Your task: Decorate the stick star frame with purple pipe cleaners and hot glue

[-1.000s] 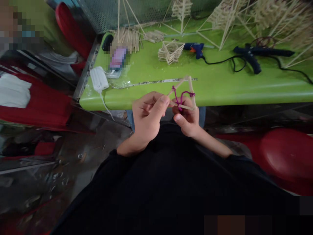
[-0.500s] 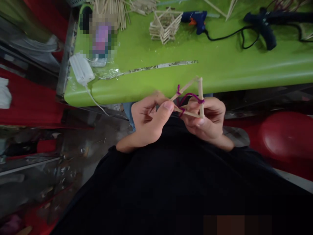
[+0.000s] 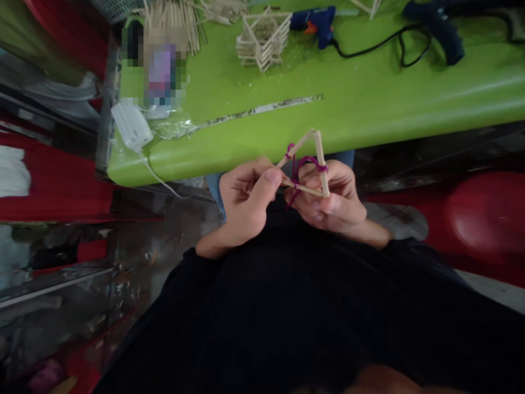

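A triangular frame of thin wooden sticks (image 3: pixel 320 145) is held in the air between both hands, just off the table's front edge. My left hand (image 3: pixel 248 200) pinches its left corner between thumb and fingers. My right hand (image 3: pixel 336 200) is closed on the lower right corner, its thumb against the joint. Purple cord (image 3: pixel 304 160) is tied around each side of the triangle and loops across its middle. A loose cord end hangs below the lower stick near my right fingers. Some right fingertips are partly hidden behind the frame.
On the green table (image 3: pixel 229 153) are a stack of stick triangles (image 3: pixel 264 41), a blue glue gun (image 3: pixel 322 24) with a black cable, another dark pistol-shaped tool (image 3: pixel 449 33), loose sticks (image 3: pixel 174 22), a patterned strip (image 3: pixel 262 109) and a white power adapter (image 3: pixel 132 125). A red stool (image 3: pixel 488 213) stands right.
The hands and stick triangle appear slightly further left in the view. A purple cord end now hangs below the lower stick. Both hands keep their grip.
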